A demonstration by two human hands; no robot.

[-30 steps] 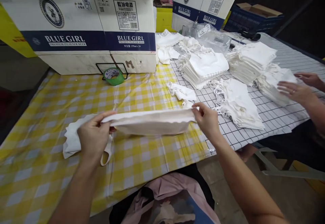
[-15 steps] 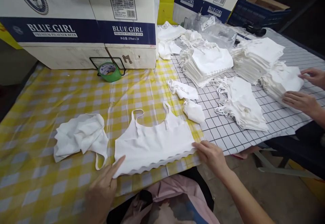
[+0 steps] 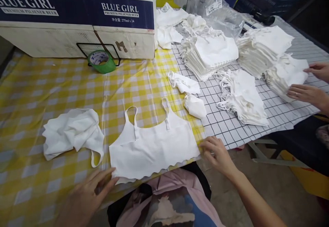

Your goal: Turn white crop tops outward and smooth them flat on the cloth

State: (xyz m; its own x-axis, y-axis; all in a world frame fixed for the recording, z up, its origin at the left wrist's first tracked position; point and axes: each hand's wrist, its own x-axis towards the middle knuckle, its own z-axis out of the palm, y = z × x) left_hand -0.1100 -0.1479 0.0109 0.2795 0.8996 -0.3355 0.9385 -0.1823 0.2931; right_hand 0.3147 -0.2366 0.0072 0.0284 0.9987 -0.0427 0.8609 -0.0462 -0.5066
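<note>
A white crop camisole (image 3: 154,148) lies flat in front of me on the checked cloth, its thin straps pointing away and its scalloped hem towards me. My left hand (image 3: 89,189) is at its lower left corner, thumb and forefinger apart with the tips touching the fabric. Beside the lower right corner, my right hand (image 3: 216,153) has its fingers loosely bent and apart; whether they touch the edge I cannot tell. To the left rests a crumpled white camisole (image 3: 73,131) with one strap loop showing.
Stacks of white garments (image 3: 216,54) stand at the right, where another person's hands (image 3: 308,93) touch one pile. A large beer carton (image 3: 123,42) stands at the back left, with green tape (image 3: 102,64) before it. Two small crumpled white pieces (image 3: 195,105) lie nearby.
The camisole's hem, folded up along its edge before, now lies flatter. My left thumb has moved away from the forefinger, and my right fingers have shifted off the top of the corner.
</note>
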